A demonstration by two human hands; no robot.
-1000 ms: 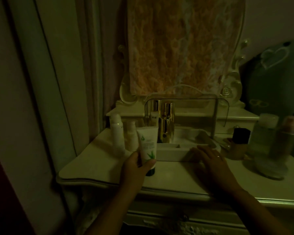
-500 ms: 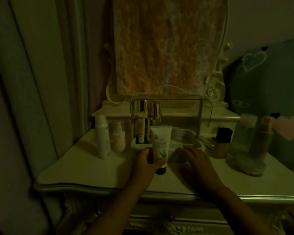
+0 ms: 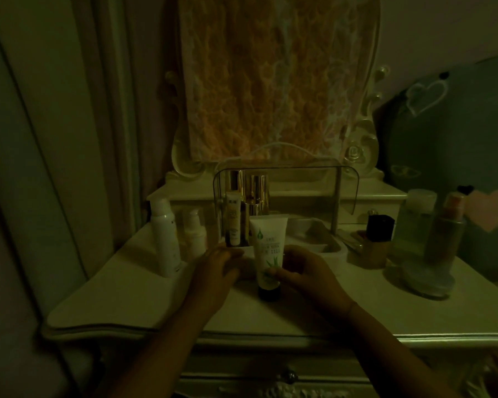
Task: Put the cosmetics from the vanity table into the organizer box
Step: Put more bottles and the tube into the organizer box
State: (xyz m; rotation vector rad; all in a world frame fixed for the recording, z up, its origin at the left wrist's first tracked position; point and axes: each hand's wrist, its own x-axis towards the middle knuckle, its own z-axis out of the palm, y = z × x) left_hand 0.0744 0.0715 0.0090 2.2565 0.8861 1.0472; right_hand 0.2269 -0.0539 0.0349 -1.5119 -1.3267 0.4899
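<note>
A white tube [image 3: 268, 248] with a green leaf print and a dark cap stands cap-down on the vanity table [image 3: 127, 297], just in front of the organizer box [image 3: 332, 249]. My right hand [image 3: 308, 272] holds the tube from the right, thumb across its lower front. Just left of the tube, my left hand [image 3: 216, 268] has relaxed fingers and holds nothing. The white box has a clear raised lid; gold bottles [image 3: 253, 196] and a small tube [image 3: 233, 222] stand in its left part.
A white spray bottle [image 3: 163, 237] and a small pump bottle [image 3: 195, 232] stand left of the box. Right of it are a black-capped bottle [image 3: 378, 239], a clear bottle [image 3: 416, 222], a pinkish bottle [image 3: 446, 234] and a round jar [image 3: 426, 280]. A draped mirror rises behind.
The tube has passed from my left hand to my right hand and moved right, in front of the box. My right hand left the table top. The view shifted left.
</note>
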